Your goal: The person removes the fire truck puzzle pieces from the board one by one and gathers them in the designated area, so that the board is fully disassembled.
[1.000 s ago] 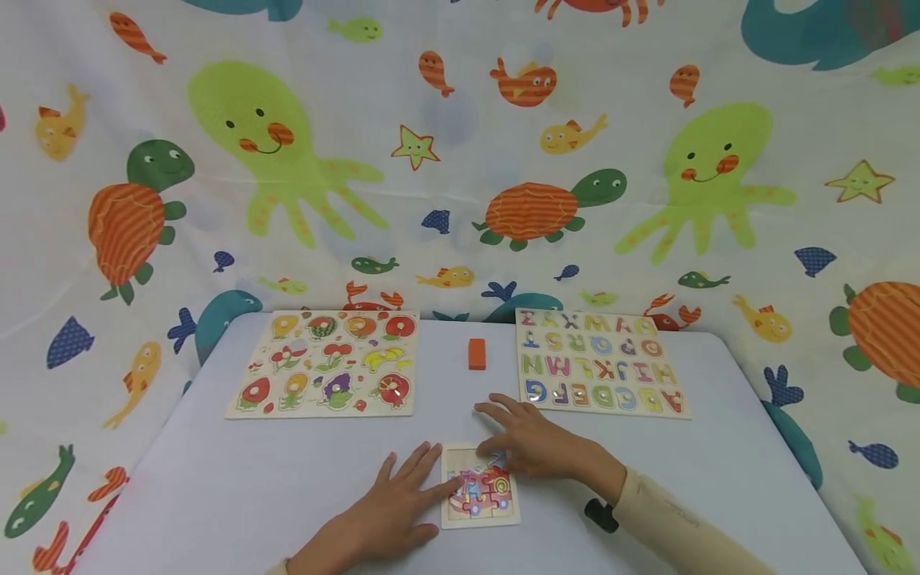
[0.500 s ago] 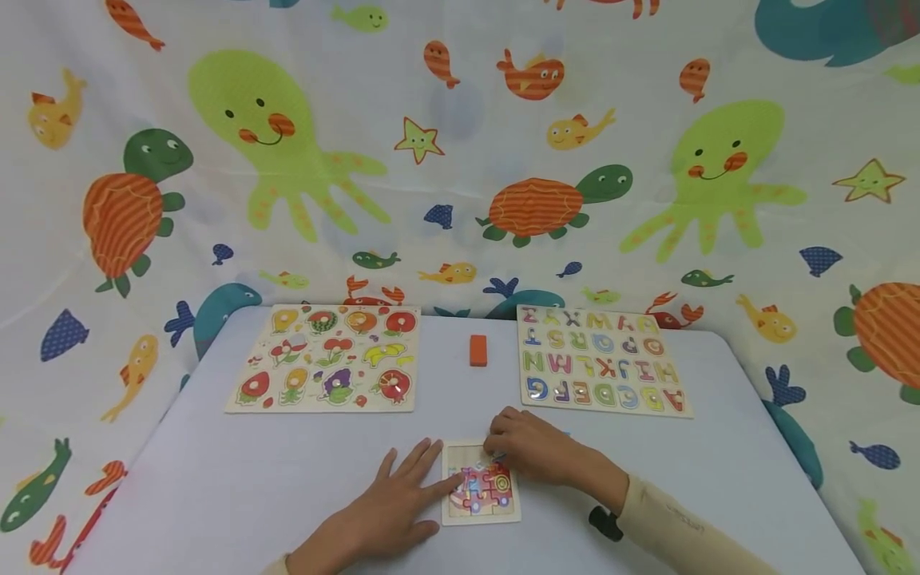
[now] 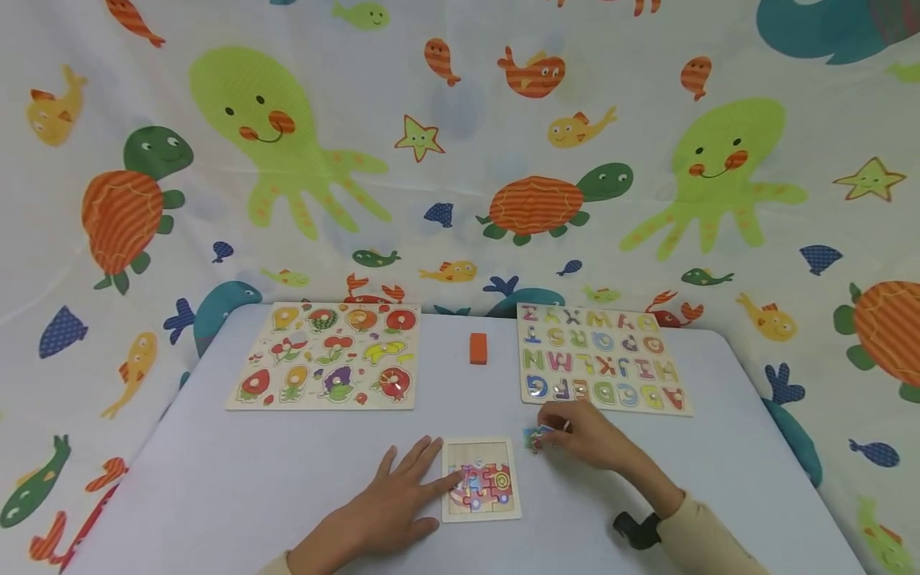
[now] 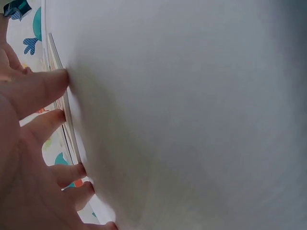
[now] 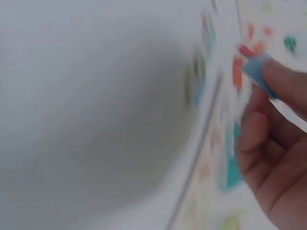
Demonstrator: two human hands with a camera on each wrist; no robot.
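Printed cloth (image 3: 477, 124) at the far side, white surface (image 3: 216, 479) in front. Fruit board (image 3: 332, 358) far left, letter board (image 3: 604, 361) far right, both flat. Left hand (image 3: 388, 499): fingers spread and straight, index over the left edge of the puzzle tray (image 3: 460, 457), holding nothing. Right hand (image 3: 585, 437): thumb and finger pinched together, other fingers curled in. Tray sits flat at near centre, roughly square, so no useful long axis; its far strip is bare wood, fitted pieces (image 3: 499, 485) fill the near part. Orange block (image 3: 477, 349) well beyond the tray, long axis near-far. Loose pieces (image 3: 533, 440) by the right fingertips; count unclear. Blue piece (image 5: 255, 69) is in the right pinch; long axis unreadable, view blurred. Key relation: that piece is right of the tray and slightly far of its bare strip; left hand is nearer the tray.
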